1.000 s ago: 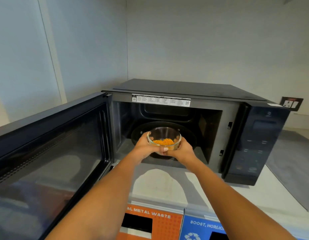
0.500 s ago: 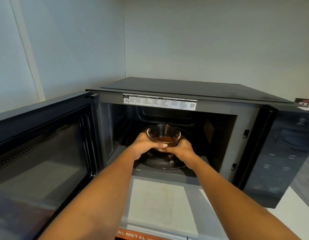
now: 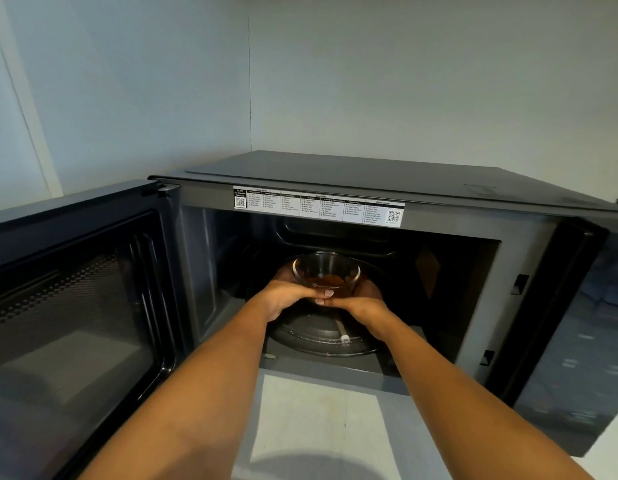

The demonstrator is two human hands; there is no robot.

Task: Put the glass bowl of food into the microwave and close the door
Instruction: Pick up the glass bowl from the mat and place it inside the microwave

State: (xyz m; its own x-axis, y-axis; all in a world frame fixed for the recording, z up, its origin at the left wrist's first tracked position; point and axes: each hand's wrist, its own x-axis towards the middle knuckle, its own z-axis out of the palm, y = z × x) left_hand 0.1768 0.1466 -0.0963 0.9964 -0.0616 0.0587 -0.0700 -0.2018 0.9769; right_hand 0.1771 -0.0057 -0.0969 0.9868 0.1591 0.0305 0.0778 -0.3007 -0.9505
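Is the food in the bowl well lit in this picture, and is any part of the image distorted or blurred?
Head view: the food in the glass bowl looks dark brown in the cavity's shadow; the wide lens bends the microwave edges; the control panel at far right is smeared.

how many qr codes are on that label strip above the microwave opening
2: one QR code at the left end of the label strip, one QR code at its right end. None looks hidden.
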